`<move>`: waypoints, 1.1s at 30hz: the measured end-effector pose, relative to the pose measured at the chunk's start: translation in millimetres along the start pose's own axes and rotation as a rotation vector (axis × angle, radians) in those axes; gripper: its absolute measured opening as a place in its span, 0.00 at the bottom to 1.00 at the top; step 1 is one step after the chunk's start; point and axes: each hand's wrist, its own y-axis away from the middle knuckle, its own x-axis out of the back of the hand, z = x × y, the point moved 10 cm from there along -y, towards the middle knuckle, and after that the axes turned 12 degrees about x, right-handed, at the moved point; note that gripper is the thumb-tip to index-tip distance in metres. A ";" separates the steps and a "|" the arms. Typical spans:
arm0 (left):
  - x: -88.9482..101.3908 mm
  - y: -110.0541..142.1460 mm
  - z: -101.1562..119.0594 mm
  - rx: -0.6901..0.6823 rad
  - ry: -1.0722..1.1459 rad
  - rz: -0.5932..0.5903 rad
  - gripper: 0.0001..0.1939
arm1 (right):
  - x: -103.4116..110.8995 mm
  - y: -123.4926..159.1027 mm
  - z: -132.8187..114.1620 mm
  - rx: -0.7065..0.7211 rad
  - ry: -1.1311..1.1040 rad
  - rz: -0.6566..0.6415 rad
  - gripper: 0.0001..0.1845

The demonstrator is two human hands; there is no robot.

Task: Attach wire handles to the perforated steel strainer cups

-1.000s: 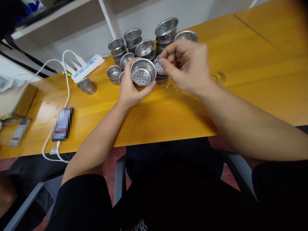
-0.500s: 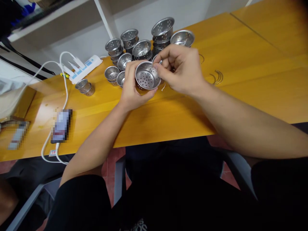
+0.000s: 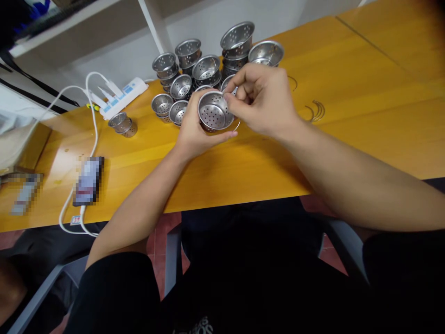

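left hand (image 3: 193, 129) clamped on perforated metal cup (image 3: 214, 113) — palm at its left side, thumb stretched out below rim; cup held above table (image 3: 222, 171), mouth tipped toward viewer. right hand (image 3: 266, 99) at cup's right rim, thumb and forefinger pinched together on thin wire (image 3: 238, 125), curved end showing beneath. stacked cups (image 3: 206, 73) just behind. curved wires (image 3: 323, 111) lying beyond right forearm. far left — power strip (image 3: 125, 99), nested cups (image 3: 121, 124) near it, phone (image 3: 88, 181) by table edge.

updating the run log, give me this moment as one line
left hand: holds metal cup | right hand: pinches thin wire near cup rim | beyond: stacked cups | right, on table: loose wires
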 end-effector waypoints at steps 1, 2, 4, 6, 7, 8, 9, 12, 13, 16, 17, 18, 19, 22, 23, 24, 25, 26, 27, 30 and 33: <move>-0.5 0.3 -0.5 0.004 -0.010 -0.005 0.63 | 0.0 0.1 1.3 -0.005 0.004 0.001 0.26; -0.8 0.5 -0.4 0.001 -0.018 -0.009 0.64 | -0.5 0.3 2.8 -0.007 0.009 -0.004 0.26; -1.3 1.0 1.1 -0.015 -0.027 -0.017 0.65 | -0.7 0.3 5.2 -0.007 0.019 -0.010 0.26; -0.8 0.9 3.2 -0.030 -0.027 -0.019 0.64 | -0.4 0.1 6.5 -0.006 0.022 -0.011 0.24; -0.4 0.7 4.2 -0.031 -0.029 -0.019 0.64 | -0.1 -0.1 6.7 -0.009 0.019 -0.008 0.24; -0.2 0.4 5.2 -0.030 -0.032 -0.022 0.63 | 0.3 -0.4 6.5 -0.014 0.013 -0.001 0.23; -0.1 0.2 6.5 -0.029 -0.036 -0.025 0.63 | 0.4 -0.7 6.1 -0.021 0.008 0.004 0.23; 0.3 0.7 12.0 -0.034 -0.031 -0.032 0.61 | -0.1 -1.6 2.6 -0.022 -0.007 0.017 0.21; 1.0 1.2 14.2 -0.040 -0.019 -0.031 0.60 | -0.6 -1.8 1.0 -0.016 -0.016 0.019 0.20; 2.4 2.8 17.5 -0.030 0.006 -0.044 0.56 | 0.4 -2.0 -2.9 0.016 -0.072 0.030 0.20; 2.2 3.0 17.1 -0.015 0.007 -0.057 0.55 | 1.4 -2.1 -4.0 0.032 -0.096 0.027 0.22; 1.8 3.0 16.0 0.002 0.006 -0.072 0.54 | 1.6 -2.4 -5.1 0.053 -0.122 0.009 0.23; 1.9 2.8 14.8 0.017 0.009 -0.084 0.52 | 1.0 -3.0 -6.7 0.083 -0.155 -0.024 0.24; 3.4 1.8 13.4 0.021 0.041 -0.093 0.47 | -5.5 -3.7 -9.3 0.163 -0.287 -0.176 0.29; 3.5 1.6 14.0 0.009 0.056 -0.094 0.47 | -6.6 -3.9 -8.5 0.175 -0.333 -0.207 0.30; 3.4 1.6 15.2 -0.007 0.070 -0.095 0.47 | -6.3 -4.4 -7.1 0.181 -0.375 -0.215 0.31; 2.8 1.8 16.4 -0.023 0.083 -0.099 0.47 | -5.1 -5.3 -5.0 0.178 -0.406 -0.205 0.32; 1.7 2.0 17.3 -0.034 0.090 -0.105 0.48 | -4.2 -6.0 -2.6 0.169 -0.427 -0.188 0.32; 0.7 2.2 17.7 -0.038 0.088 -0.108 0.50 | -3.6 -6.6 -0.8 0.161 -0.442 -0.169 0.32; -1.1 2.6 17.8 -0.030 0.054 -0.102 0.52 | -5.1 -6.1 3.8 0.123 -0.451 -0.131 0.31; -0.9 2.9 19.8 -0.035 0.043 -0.091 0.48 | -7.6 -4.8 9.5 0.077 -0.431 -0.113 0.28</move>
